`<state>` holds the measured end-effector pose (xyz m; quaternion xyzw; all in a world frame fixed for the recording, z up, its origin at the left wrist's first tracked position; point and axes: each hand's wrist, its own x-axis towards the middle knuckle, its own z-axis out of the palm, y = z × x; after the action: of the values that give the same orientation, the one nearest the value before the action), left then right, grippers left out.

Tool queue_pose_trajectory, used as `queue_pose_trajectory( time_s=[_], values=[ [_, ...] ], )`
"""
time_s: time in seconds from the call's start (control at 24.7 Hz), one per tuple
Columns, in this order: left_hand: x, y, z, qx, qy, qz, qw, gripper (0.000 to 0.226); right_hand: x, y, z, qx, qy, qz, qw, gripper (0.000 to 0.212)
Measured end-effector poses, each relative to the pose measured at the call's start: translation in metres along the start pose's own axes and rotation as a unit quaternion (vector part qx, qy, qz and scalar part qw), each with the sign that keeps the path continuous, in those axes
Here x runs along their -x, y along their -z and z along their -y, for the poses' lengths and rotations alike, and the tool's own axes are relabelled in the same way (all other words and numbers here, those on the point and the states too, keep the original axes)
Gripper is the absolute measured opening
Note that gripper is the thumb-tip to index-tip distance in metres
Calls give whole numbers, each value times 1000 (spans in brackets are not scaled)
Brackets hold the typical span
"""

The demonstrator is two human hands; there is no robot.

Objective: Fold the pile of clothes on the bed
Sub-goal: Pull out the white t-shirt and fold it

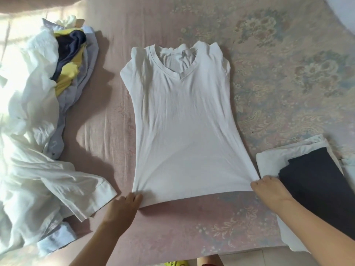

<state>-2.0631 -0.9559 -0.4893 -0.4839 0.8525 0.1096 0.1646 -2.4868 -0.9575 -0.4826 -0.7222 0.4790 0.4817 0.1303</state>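
Note:
A white V-neck top (184, 120) lies flat and face up in the middle of the bed, neck away from me. Its sleeves are tucked behind the shoulders. My left hand (123, 206) pinches the hem's near left corner. My right hand (269, 189) pinches the near right corner, and the hem is stretched between the two. A loose pile of unfolded clothes (38, 112) covers the left side: white shirts, a pale blue one, a yellow and a navy piece.
The bed wears a pink floral sheet (288, 83). At the right edge sits a stack of folded clothes (311, 181), a dark piece on top of white ones. The bed's near edge and a strip of floor show at the bottom.

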Motion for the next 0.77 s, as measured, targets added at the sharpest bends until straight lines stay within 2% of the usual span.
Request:
queue_pose_trajectory(
  time_s=[0.16, 0.2, 0.24, 0.28, 0.32, 0.36, 0.41, 0.45, 0.49, 0.53, 0.57, 0.61, 0.69, 0.77],
  values=[
    [0, 8, -16, 27, 30, 95, 995, 67, -1, -5, 1, -39, 13, 66, 997, 41],
    [-2, 15, -20, 10, 33, 140, 990, 67, 0, -1, 1, -42, 5, 85, 995, 40],
    [-9, 27, -22, 11, 48, 222, 974, 72, 1, 8, 3, -50, -4, 106, 993, 38],
    [-20, 34, -24, 6, 68, 261, 963, 71, -2, 22, 5, -69, -13, 119, 990, 35],
    [-36, 39, -26, 0, 68, 258, 964, 63, -9, 41, 7, -109, -24, 116, 987, 31],
    [-61, 53, -29, 31, 91, 274, 957, 54, -22, 63, 8, -167, -43, 79, 982, 27],
    [-91, 63, -30, 46, 91, 209, 972, 49, -38, 87, 8, -219, -61, 1, 974, 25],
    [-121, 74, -30, 53, 89, 89, 991, 49, -57, 109, 8, -253, -71, -98, 960, 26],
    [-150, 79, -28, 73, 96, -23, 992, 54, -80, 128, 10, -278, -71, -198, 937, 33],
    [-181, 83, -27, 80, 103, -90, 987, 60, -104, 143, 12, -296, -65, -278, 912, 45],
    [-203, 77, -26, 61, 97, -108, 987, 63, -122, 151, 12, -300, -57, -309, 901, 55],
    [-223, 64, -25, 31, 95, -100, 990, 64, -141, 155, 9, -292, -54, -308, 904, 61],
    [-241, 36, -23, 34, 103, -92, 990, 64, -166, 146, 8, -261, -71, -281, 921, 63],
    [-243, 20, -23, 64, 94, -121, 986, 64, -173, 132, 12, -243, -86, -308, 916, 63]
  ],
)
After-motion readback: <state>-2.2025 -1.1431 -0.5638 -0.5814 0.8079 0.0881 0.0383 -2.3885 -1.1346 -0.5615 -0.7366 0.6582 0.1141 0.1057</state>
